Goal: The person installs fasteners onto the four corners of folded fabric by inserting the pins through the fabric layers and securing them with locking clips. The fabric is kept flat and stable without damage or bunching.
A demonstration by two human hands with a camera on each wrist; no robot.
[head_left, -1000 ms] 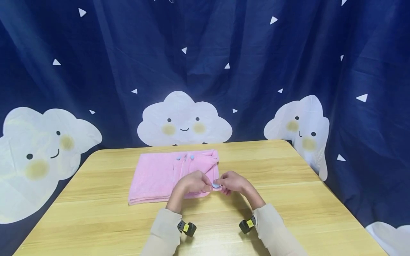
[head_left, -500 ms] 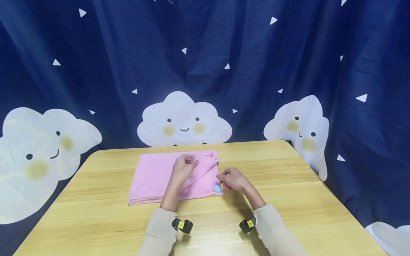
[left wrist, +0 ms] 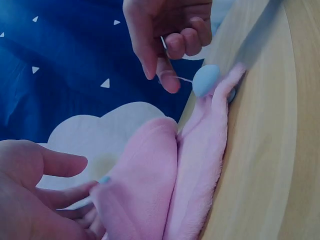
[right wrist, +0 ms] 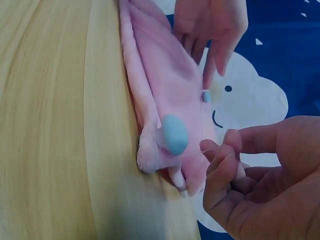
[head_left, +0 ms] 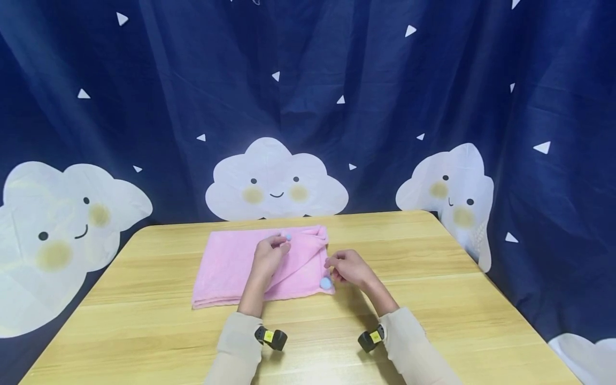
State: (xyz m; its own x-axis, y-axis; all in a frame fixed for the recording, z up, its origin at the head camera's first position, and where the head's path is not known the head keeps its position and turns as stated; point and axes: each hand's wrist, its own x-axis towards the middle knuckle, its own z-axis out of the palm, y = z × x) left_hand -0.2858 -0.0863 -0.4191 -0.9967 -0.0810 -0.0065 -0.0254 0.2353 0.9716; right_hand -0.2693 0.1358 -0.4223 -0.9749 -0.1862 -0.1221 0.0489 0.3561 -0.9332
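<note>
A folded pink plush cloth (head_left: 231,267) lies on the wooden table, with a large light-blue button (head_left: 325,283) at its near right corner. Just behind this corner is my right hand (head_left: 352,268), thumb and forefinger together on a thin pale cord (left wrist: 183,79) that runs to the button in the left wrist view. My left hand (head_left: 267,258) reaches over the far part of the cloth beside a small blue button (head_left: 289,237). Its thumb stands apart from the forefinger, whose tip touches the cloth edge near that button in the left wrist view.
The wooden table (head_left: 433,310) carries the cloth on its far half. Behind it hangs a dark blue curtain (head_left: 308,64) printed with white clouds and triangles. A black wrist camera (head_left: 271,338) sits on the left sleeve, another black camera (head_left: 371,338) on the right.
From the near right corner my left hand has moved back and left over the cloth, then slightly nearer, uncovering a small blue button. The right hand has come slightly off the large button.
</note>
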